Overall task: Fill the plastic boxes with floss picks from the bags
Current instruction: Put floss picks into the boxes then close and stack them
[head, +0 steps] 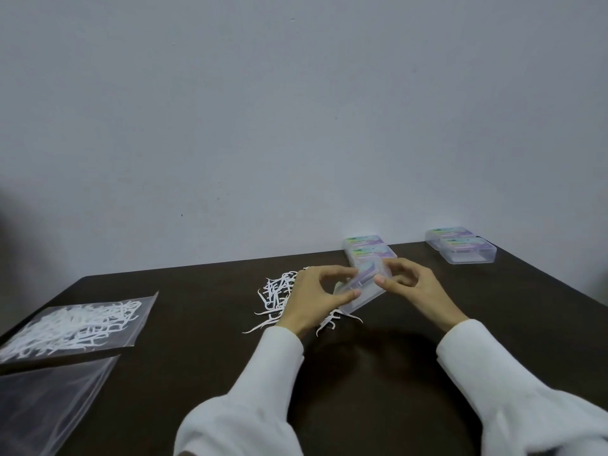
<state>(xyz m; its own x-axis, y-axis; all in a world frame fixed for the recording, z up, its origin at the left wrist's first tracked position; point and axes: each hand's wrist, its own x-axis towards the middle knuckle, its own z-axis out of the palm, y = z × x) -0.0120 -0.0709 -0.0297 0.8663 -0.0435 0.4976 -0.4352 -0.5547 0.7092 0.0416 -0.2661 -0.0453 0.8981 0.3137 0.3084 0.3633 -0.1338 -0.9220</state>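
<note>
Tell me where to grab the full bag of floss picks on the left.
Pinch the full bag at its bare far right corner, coming from the right. It lies flat on the table, the picks fill its middle, and the empty bag crowds its near edge.

Setting: I sit at a plain indoor packing station; home or workplace, I cannot tell. Evidence: a dark brown wooden table (184,324) pushed against a bare pale grey wall (296,110), clear zip bags of white floss picks (75,324) at left, small transparent plastic boxes (460,246) stacked at rear.
</note>
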